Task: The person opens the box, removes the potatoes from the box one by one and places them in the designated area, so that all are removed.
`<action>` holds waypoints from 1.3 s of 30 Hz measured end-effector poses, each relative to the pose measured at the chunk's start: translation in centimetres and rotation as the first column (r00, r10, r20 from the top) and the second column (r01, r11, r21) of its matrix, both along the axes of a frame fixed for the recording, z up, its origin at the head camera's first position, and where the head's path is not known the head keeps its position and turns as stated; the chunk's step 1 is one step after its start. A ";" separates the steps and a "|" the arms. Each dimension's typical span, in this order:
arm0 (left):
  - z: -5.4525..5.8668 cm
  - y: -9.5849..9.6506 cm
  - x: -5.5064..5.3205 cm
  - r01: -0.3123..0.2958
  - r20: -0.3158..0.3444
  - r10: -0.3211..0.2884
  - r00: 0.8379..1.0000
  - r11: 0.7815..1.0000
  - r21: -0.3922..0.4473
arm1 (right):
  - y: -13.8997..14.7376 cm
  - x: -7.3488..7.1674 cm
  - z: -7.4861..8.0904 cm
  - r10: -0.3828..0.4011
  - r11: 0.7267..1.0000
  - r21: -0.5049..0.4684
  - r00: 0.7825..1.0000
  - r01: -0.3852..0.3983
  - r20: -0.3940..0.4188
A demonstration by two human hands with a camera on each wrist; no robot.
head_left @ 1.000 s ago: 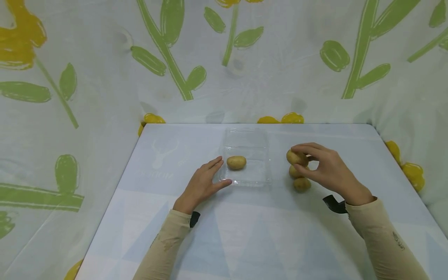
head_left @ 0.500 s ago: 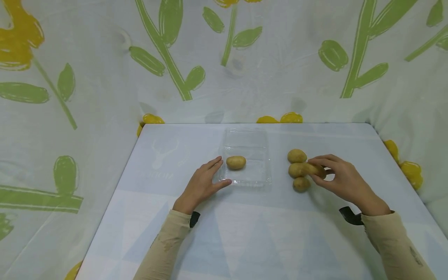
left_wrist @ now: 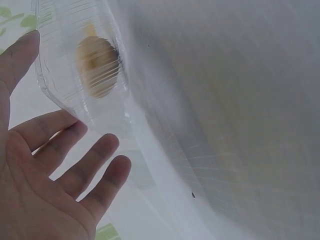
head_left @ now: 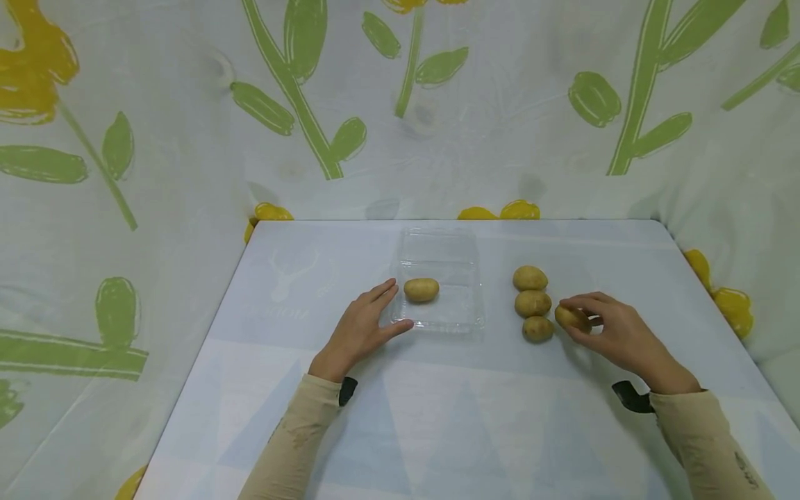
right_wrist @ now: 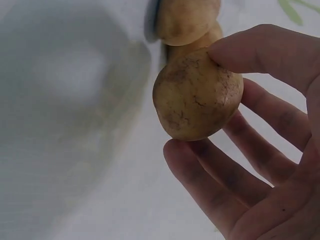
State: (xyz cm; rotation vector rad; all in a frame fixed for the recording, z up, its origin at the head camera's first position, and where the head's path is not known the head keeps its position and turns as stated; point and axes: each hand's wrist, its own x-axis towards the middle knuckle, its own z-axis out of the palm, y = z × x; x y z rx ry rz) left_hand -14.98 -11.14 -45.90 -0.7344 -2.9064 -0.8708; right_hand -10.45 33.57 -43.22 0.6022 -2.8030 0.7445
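Observation:
A clear plastic clamshell box (head_left: 459, 316) lies with its lid opened back, and one potato (head_left: 421, 290) sits inside it. At its left side is my left hand (head_left: 362, 326), fingers spread and fairly straight; thumb and fingertips are right at the box's edge, as the left wrist view also shows. My right hand (head_left: 615, 333) pinches a potato (right_wrist: 197, 97) between thumb and fingers, close over the table. Just left of that hand is a column of three potatoes: a far one (head_left: 530, 278), a middle one (head_left: 533, 303) and a near one (head_left: 537, 329).
The table (head_left: 437, 417) has a pale blue and white patterned cover. Behind it and at both sides hangs a white curtain (head_left: 500, 153) with green leaves and yellow flowers. A black strap (head_left: 631, 397) shows at my right wrist.
My right hand has moved right and toward me. It has let go of the far potato in the column and now holds another potato to the right. The left hand stays put.

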 end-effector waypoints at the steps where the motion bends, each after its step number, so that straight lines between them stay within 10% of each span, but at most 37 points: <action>1: 0.0 0.0 0.0 0.000 0.000 0.000 1.000 1.000 0.000 | 0.1 0.0 -0.2 -0.001 1.000 0.001 1.000 0.000 0.006; 39: 0.1 0.0 -0.1 0.000 0.033 -0.001 0.999 1.000 0.007 | -0.3 -1.4 0.2 -0.038 0.999 0.014 0.999 0.038 0.039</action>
